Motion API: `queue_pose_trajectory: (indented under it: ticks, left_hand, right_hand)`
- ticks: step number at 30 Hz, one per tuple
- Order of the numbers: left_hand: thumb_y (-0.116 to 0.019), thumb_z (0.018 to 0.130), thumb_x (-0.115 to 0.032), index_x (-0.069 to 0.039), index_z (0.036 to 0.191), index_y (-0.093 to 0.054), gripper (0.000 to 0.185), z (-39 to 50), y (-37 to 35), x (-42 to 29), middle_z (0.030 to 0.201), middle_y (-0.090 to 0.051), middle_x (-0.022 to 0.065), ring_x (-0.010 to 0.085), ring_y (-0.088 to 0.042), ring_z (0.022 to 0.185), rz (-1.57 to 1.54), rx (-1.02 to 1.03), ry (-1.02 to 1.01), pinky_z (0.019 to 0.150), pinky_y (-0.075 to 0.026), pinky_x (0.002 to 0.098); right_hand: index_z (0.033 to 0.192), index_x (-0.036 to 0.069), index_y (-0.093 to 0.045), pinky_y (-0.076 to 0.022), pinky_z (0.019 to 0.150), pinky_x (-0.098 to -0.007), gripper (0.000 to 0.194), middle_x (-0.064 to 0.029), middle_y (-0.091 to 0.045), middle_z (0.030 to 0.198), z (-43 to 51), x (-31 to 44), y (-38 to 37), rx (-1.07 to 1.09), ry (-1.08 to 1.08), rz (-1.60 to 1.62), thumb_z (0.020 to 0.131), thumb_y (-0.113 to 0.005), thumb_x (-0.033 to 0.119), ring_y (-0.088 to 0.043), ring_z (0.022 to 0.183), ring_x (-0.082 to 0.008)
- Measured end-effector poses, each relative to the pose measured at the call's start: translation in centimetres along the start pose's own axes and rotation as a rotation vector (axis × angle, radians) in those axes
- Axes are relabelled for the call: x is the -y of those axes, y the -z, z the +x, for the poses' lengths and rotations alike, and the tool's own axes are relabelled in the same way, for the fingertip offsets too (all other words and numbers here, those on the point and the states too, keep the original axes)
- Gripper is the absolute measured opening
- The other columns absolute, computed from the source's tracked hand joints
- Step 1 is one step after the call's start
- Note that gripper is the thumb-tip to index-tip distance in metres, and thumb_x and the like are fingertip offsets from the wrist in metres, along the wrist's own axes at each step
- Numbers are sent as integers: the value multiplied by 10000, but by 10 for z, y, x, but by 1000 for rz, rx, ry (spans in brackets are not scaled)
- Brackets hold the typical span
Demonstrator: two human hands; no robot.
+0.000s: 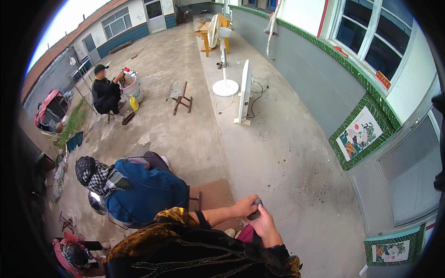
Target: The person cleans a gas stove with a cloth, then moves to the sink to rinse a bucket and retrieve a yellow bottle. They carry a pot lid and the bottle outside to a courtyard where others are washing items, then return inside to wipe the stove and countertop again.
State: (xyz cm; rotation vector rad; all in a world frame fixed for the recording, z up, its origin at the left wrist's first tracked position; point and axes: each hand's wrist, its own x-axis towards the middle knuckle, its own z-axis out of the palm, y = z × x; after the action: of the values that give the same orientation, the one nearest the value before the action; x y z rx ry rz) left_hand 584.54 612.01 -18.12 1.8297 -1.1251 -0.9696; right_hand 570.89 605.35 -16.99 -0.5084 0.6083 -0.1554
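Observation:
Both my hands meet at the lower middle of the head view, in front of my dark, gold-patterned clothing. A small dark grey object [256, 210], whose kind I cannot tell, is between them. My left hand [246, 206] comes from the left and grips its upper side. From below, my right hand [263, 222] holds it with thumb and fingers. Part of the object is hidden by the fingers. Close to my left arm, a person in a blue top [147, 191] sits beside a shiny metal bowl [97, 202].
A folding stool [179, 97], a white pedestal fan [225, 69] and a white upright panel [245, 93] stand ahead. Farther left, a person in black [104, 88] sits by a pink bucket [132, 88]. Another person [78, 255] is at lower left. A grey wall runs along the right.

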Motion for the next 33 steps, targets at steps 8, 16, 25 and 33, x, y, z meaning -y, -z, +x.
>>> queue_pose_trajectory:
  ticks: [8,16,25,33]
  left_hand:
    - [-539,936,-356,-31,1163,-471,402,173,23,-18,947,-616,244,365,-622,882,-156,139,-67,765,-481,427]
    - [-620,905,-255,-40,1129,-539,320,327,116,-93,833,-614,92,176,-569,736,-318,131,179,630,-467,322]
    - [-697,859,-259,-29,1017,-625,288,386,224,-121,748,-579,-7,92,-492,628,-561,129,321,526,-395,248]
    - [-656,887,-221,-43,1089,-594,276,461,282,-164,895,-627,15,117,-577,765,-813,337,75,677,-493,264]
  right_hand:
    - [1266,13,-470,-521,872,-439,340,-140,-575,1177,86,157,39,-62,30,-138,943,-531,100,-585,1061,-264]
    - [1178,16,-565,-483,601,-289,272,-71,-633,944,159,350,49,-345,93,-362,923,-520,100,-607,729,-164]
    - [1208,60,-569,-452,634,-284,307,-16,-588,942,242,463,25,-447,423,-295,961,-524,236,-573,834,-143]
    - [1364,126,-433,-478,861,-390,501,-113,-398,1348,301,483,-44,-562,360,-1037,953,-517,400,-492,1147,-237]
